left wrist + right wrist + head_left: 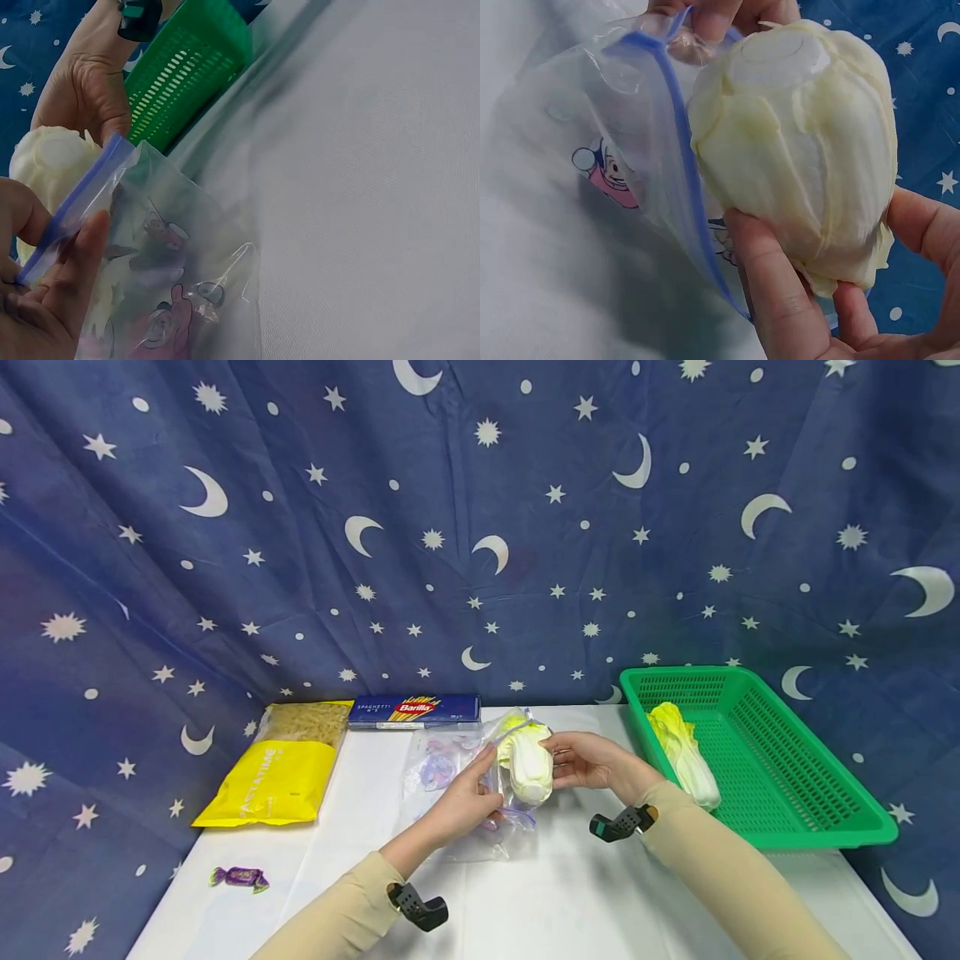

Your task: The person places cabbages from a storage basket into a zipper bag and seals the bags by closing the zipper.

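My right hand (591, 763) grips a small pale napa cabbage (531, 768), its cut white base toward me in the right wrist view. The cabbage is at the mouth of a clear zip bag (562, 135) with a purple-blue seal strip and printed cartoon figures. My left hand (467, 806) pinches the bag's edge by the strip, as the left wrist view shows. From the head view I cannot tell how far the leafy end reaches inside the bag.
At right stands a green plastic basket (795, 839) with another napa cabbage (684, 756) in it. A yellow pasta bag (273, 781) and a blue spaghetti box (414, 711) lie at the back left. A purple wrapped candy (239, 877) sits at the front left.
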`<state>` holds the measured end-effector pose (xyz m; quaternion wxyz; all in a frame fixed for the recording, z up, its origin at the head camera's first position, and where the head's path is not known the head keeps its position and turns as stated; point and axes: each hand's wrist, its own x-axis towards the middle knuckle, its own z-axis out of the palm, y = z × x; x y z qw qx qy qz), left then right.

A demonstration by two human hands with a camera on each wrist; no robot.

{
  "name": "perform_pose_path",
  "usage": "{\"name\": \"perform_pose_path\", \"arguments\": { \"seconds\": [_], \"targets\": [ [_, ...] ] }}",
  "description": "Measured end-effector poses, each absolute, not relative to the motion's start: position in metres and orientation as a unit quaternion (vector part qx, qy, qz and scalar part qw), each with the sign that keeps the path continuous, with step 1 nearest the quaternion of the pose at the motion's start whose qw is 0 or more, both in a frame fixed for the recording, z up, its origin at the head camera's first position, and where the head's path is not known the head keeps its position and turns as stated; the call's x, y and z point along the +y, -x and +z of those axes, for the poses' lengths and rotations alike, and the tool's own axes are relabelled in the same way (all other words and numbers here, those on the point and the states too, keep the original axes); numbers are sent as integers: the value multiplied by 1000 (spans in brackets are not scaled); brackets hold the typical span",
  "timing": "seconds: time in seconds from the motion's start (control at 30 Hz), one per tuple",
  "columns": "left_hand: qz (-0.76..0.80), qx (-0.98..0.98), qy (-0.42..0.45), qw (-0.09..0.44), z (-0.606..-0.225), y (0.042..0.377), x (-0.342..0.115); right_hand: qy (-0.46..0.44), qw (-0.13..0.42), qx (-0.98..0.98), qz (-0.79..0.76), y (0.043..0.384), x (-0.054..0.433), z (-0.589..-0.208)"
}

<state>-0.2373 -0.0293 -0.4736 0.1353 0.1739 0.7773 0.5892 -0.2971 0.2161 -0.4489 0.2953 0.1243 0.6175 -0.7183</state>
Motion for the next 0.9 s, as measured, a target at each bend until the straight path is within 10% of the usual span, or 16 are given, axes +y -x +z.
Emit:
{"name": "perform_pose_path", "arguments": {
  "seconds": [0.9],
  "targets": [
    [605,761,-166,163,-467,240,-22,-115,206,759,-607,285,198,-457]
  ]
}}
